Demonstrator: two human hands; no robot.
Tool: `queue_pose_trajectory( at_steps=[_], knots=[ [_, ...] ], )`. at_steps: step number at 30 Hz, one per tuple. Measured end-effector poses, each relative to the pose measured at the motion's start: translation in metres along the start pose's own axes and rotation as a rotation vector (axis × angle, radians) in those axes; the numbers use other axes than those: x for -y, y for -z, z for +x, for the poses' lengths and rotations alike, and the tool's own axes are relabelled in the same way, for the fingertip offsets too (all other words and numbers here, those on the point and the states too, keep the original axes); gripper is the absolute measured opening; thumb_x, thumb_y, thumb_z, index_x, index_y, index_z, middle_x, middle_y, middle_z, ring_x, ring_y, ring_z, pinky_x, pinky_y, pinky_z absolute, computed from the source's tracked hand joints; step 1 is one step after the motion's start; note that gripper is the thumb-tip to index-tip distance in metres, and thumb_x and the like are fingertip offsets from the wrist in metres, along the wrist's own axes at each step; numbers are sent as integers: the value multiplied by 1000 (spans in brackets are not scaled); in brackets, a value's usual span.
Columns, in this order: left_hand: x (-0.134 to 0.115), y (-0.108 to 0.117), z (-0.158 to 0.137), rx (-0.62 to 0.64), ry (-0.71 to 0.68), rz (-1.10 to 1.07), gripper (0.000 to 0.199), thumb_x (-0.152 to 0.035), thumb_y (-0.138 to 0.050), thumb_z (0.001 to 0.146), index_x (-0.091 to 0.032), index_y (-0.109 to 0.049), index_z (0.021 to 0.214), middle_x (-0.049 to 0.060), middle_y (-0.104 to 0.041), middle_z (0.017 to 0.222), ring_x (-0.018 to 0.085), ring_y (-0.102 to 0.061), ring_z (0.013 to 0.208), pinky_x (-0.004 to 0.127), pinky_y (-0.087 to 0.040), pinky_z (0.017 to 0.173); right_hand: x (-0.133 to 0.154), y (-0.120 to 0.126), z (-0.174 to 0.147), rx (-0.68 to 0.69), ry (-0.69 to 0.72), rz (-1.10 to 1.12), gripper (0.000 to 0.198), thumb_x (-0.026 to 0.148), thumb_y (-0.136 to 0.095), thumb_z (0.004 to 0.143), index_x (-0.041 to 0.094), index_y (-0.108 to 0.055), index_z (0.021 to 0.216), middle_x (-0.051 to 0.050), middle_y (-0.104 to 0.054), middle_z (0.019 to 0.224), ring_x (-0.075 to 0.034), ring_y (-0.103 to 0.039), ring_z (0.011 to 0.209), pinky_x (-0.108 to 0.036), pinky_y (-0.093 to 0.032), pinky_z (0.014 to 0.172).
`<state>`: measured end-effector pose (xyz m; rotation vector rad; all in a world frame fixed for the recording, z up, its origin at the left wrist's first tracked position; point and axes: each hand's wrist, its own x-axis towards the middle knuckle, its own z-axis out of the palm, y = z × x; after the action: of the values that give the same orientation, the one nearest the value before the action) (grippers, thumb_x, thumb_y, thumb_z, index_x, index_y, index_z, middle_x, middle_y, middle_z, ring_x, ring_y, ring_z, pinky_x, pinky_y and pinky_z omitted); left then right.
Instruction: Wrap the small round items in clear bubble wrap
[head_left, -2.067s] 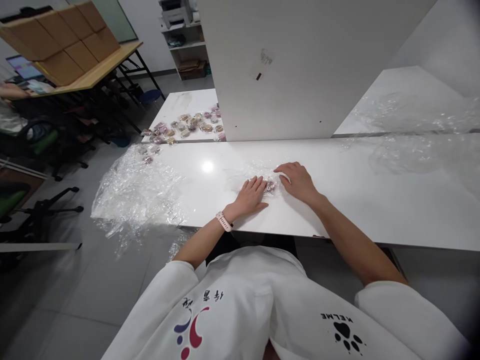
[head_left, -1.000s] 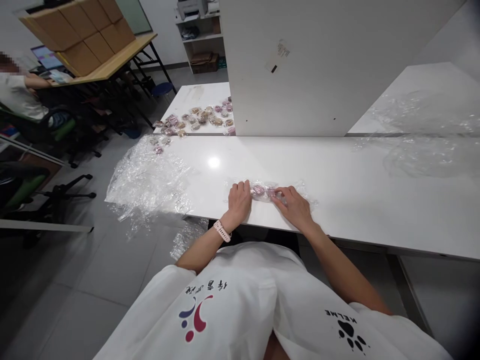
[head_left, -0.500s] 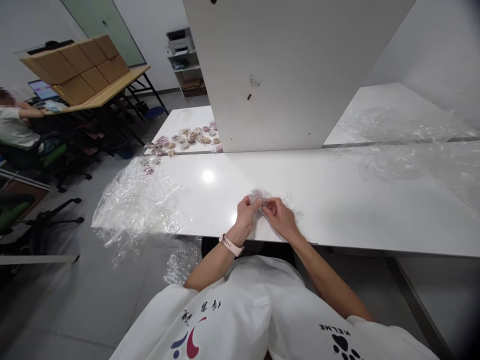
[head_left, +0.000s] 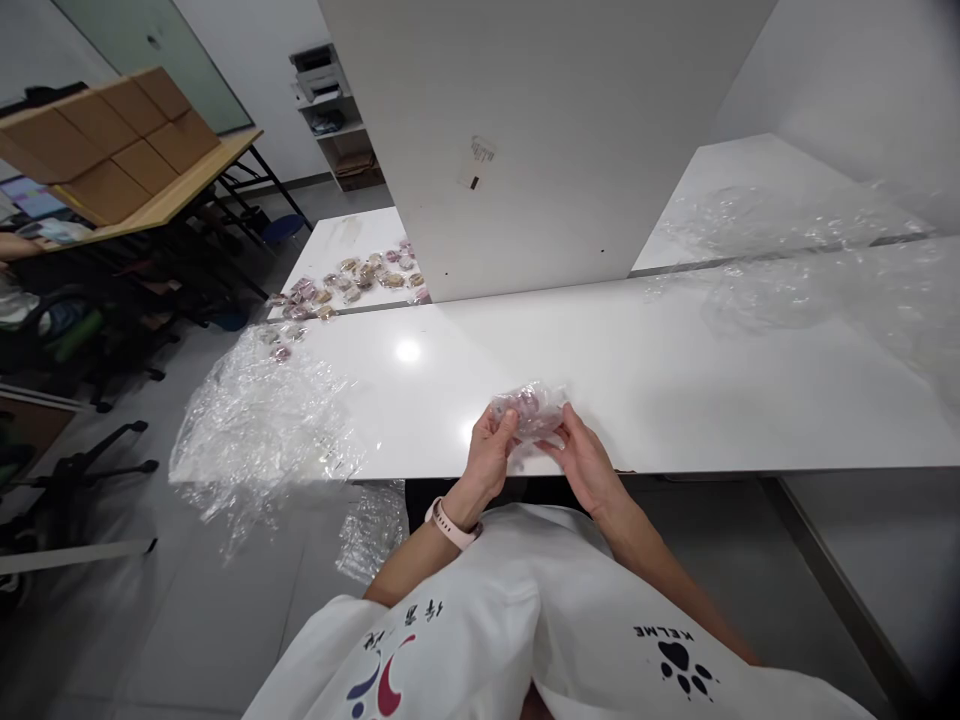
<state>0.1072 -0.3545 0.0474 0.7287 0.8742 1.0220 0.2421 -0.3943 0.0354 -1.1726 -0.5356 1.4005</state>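
Observation:
Between my hands, over the front of the white table [head_left: 675, 400], is a clear plastic bag [head_left: 534, 405] with something pinkish inside; its exact kind does not show. My left hand [head_left: 491, 445] pinches the bag's left side, thumb on top. At the right side, my right hand [head_left: 585, 450] grips the plastic between thumb and fingers. A heap of clear plastic wrap [head_left: 262, 410] lies to the left and hangs over the table's front edge. Beyond it are several small wrapped pink and tan pieces [head_left: 352, 282].
A tall white panel [head_left: 540, 150] rises behind the table's middle. More clear plastic film [head_left: 795, 290] spreads over the right end. Far left, cardboard boxes [head_left: 112, 140] stand on a wooden table [head_left: 187, 190], with a person's arm [head_left: 19, 245] beside it. A shelf with a printer [head_left: 319, 75] stands behind.
My hands have moved apart, and the plastic bag is now spread between them rather than bunched at the fingertips. The camera view has shifted a little.

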Motion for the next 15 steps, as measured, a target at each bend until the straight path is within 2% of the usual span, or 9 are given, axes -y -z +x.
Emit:
queue_pose_trajectory(
  at_steps=[3, 5, 7, 9, 10, 12, 15],
  knots=[
    [2, -2, 1, 29, 78, 44, 42, -50, -81, 74, -18, -67, 98, 4, -70, 92, 16, -64, 81, 29, -49, 78, 4, -3, -8, 73, -4, 39, 47, 60, -69, 83, 27, -63, 115, -5, -67, 124, -25, -61, 120, -39, -53, 99],
    [2, -4, 5, 48, 72, 140, 39, -49, -79, 76, -18, -66, 95, 3, -68, 89, 15, -61, 78, 28, -48, 74, 3, 0, -14, 106, -37, 40, 48, 52, -76, 79, 28, -62, 117, -4, -68, 124, -24, -62, 118, -38, -51, 101],
    [4, -4, 11, 60, 6, 359, 34, -47, -77, 78, -18, -66, 94, 3, -66, 88, 15, -59, 78, 28, -48, 72, 3, 9, -16, 120, -45, -3, 46, 47, -79, 78, 28, -63, 116, -4, -69, 122, -23, -64, 114, -38, -51, 100],
    [5, 1, 14, 36, -116, 659, 33, -42, -75, 80, -20, -66, 103, 5, -64, 95, 17, -58, 82, 29, -48, 72, 8, 29, -9, 91, -24, -72, 43, 47, -79, 77, 26, -64, 112, -4, -71, 116, -22, -66, 106, -39, -53, 96],
    [6, 7, 15, 3, -192, 802, 34, -39, -72, 82, -21, -64, 110, 6, -64, 100, 18, -59, 86, 31, -49, 74, 15, 42, 1, 37, 12, -101, 43, 47, -81, 75, 24, -65, 108, -5, -72, 111, -22, -67, 101, -40, -54, 93],
    [7, 24, 15, -87, -365, 1037, 36, -34, -64, 88, -22, -59, 122, 9, -63, 112, 22, -59, 98, 36, -51, 81, 39, 74, 33, -177, 170, -108, 46, 48, -84, 68, 23, -64, 101, -5, -72, 108, -23, -67, 99, -41, -55, 90],
    [10, 59, 9, -245, -593, 1316, 28, -29, -54, 94, -20, -59, 120, 13, -63, 121, 29, -56, 115, 48, -47, 97, 102, 124, 112, -556, 509, -25, 48, 48, -83, 63, 25, -57, 96, -5, -69, 114, -25, -63, 108, -44, -54, 93]
  ],
)
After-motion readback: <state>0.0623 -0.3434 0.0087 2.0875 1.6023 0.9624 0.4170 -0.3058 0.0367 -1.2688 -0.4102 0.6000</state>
